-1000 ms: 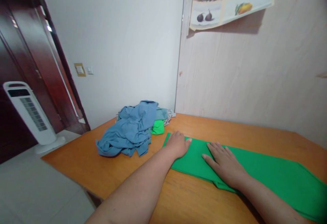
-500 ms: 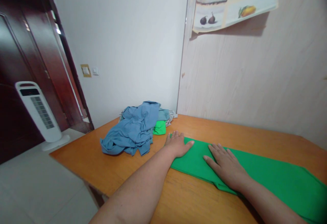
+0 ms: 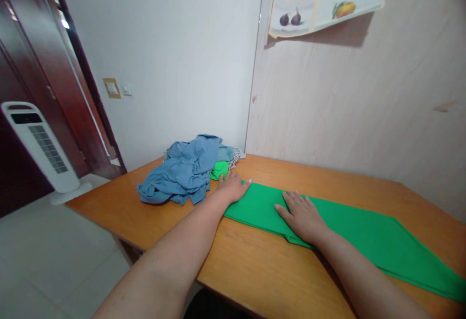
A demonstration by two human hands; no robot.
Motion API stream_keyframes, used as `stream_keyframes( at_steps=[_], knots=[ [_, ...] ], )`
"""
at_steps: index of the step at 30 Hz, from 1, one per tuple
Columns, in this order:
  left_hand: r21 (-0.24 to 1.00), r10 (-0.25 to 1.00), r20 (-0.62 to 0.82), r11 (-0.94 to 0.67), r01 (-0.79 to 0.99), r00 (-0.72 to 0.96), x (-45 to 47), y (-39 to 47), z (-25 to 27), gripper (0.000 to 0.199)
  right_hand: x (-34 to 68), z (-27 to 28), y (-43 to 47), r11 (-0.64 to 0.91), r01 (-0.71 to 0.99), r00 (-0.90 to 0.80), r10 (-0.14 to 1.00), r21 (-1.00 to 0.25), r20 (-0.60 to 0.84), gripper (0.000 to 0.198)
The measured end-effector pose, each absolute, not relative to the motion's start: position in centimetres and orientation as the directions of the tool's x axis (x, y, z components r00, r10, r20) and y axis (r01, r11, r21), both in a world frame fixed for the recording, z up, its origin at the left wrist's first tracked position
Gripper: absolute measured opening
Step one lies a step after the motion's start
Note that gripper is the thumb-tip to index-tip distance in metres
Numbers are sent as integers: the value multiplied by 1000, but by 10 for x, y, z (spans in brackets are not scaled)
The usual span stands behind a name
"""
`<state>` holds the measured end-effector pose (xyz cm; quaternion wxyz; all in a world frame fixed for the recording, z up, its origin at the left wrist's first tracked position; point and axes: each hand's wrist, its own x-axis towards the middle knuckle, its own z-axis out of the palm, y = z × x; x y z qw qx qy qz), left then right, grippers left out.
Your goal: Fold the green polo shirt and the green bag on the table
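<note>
A folded green garment lies flattened as a long strip across the wooden table, its far right end narrowing toward the picture's edge. At its left end rests my left hand, fingers spread, with the thumb on the fabric. The fingertips of that hand come up against a bright green cloth in the pile, though I cannot tell if they touch. My right hand lies flat on the middle of the garment, palm down and fingers stretched. A small fold sticks out along the near edge beside the right wrist.
A crumpled heap of clothes, mostly a blue garment, sits left of my hands near the wall. The wooden table has its left edge above a tiled floor. A white tower fan stands by the dark red door.
The view has turned a little right and down. Both hands and the green garment have shifted left, closer to the clothes heap. Both hands stay flat.
</note>
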<state>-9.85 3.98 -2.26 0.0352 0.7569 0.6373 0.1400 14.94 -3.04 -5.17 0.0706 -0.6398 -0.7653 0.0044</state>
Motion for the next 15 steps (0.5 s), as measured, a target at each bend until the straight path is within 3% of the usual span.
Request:
stream_keyframes(
  at_steps=[8, 15],
  knots=[
    [232, 927, 197, -361, 903, 320, -82, 0, -24, 71, 148, -49, -30, 182, 977, -171, 980, -107, 104, 85],
    [217, 932, 128, -361, 907, 340, -83, -11, -32, 79, 146, -44, -32, 173, 977, -164, 983, -121, 83, 84]
  ],
)
